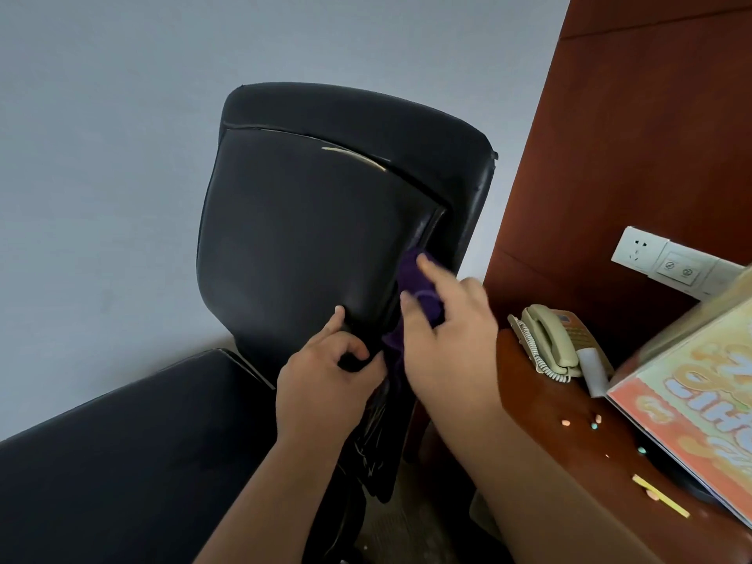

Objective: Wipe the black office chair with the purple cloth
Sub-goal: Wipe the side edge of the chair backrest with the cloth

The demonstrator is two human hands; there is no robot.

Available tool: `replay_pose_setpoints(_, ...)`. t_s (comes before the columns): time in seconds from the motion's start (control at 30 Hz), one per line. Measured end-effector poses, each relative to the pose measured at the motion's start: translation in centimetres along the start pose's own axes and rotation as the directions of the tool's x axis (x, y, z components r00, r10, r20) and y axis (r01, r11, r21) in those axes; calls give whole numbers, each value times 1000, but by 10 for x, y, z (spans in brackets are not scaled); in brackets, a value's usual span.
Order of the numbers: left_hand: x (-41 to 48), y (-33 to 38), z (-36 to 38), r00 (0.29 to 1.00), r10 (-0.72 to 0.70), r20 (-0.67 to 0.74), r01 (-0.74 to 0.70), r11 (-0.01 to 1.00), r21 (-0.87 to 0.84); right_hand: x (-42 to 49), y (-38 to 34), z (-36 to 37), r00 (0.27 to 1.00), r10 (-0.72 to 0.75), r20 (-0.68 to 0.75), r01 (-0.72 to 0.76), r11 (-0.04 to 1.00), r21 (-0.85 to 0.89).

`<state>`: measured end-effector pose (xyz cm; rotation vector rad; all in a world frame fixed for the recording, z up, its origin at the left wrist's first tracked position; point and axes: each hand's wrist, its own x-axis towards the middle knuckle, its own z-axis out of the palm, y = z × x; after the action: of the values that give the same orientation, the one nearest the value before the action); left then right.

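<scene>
Currently right grip [443, 339] pinches the soft, limp purple cloth [419, 287] against the black office chair [301, 230] at its side seam. Left grip [325, 376] curls round its stiff, slick back edge, probably steadying it.

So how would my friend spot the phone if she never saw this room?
Find the reddish-brown desk right of the black chair. At its back corner, near the white wall socket, lies the telephone. It's the only beige thing with a curly cord.
</scene>
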<state>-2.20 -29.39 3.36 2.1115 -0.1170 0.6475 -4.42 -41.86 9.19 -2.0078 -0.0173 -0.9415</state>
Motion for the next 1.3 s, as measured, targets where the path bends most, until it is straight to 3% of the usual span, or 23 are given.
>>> replay_pose_setpoints(0.2, 3, -8, 1, 999, 40, 16, -39, 998, -44, -31, 21, 6, 987, 124, 101, -128, 991, 30)
replay_pose_setpoints(0.27, 3, -10, 1, 999, 37, 8, -36, 997, -73, -18, 15, -2, 991, 102, 81, -105, 994, 24)
replay_pose_setpoints(0.43, 3, -12, 1, 998, 56, 4, -56, 996, -72, 35, -13, -22, 988, -75, -138, 75, 997, 1)
replay_pose_setpoints(0.57, 3, -14, -1, 997, 73, 27, -71, 996, -47, 22, -6, -12, 993, -112, -24, 109, 990, -92)
replay_pose_setpoints(0.83, 3, -24, -3, 987, 141, 78, -135, 988, -75, -26, 32, -3, 983, 87, 160, -68, 990, -122)
replay_pose_setpoints(0.9, 3, -26, -2, 987, 140, 73, -134, 987, -92, -20, 31, -6, 980, 110, 165, -89, 987, -134)
replay_pose_setpoints(1.0, 2, -26, -1, 991, 117, 67, -108, 986, -124, 2, 21, -14, 977, 183, 111, -183, 983, -14)
replay_pose_setpoints(1.13, 2, -27, 2, 992, 101, 71, -90, 984, -153, 14, 8, -17, 997, -51, -64, 47, 997, -66)
replay_pose_setpoints(1.3, 4, -32, 4, 991, 112, 77, -94, 973, -209, -15, 29, 2, 996, -53, 77, 66, 980, -188)
